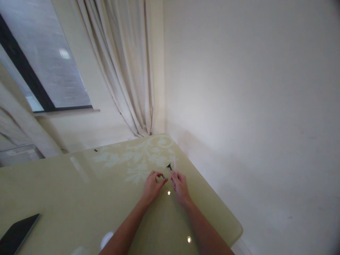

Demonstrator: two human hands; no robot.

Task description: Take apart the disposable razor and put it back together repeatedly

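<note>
My right hand [180, 184] is closed around the handle of a dark razor [169, 166], whose T-shaped head points up and away from me. Just left of it, my left hand [154, 184] pinches a small dark strip [163, 176] between thumb and fingers. Its exact kind is too small to make out. The two hands are close together above the table, with a narrow gap between them. Most of the razor's handle is hidden by the right fingers.
The glossy yellow-green table [87, 198] has a pale floral pattern. A small black piece [96, 150] lies near its far edge, and a dark flat object [18, 233] rests at the left. White wall [252, 106] borders the right edge; a curtain [127, 71] hangs behind.
</note>
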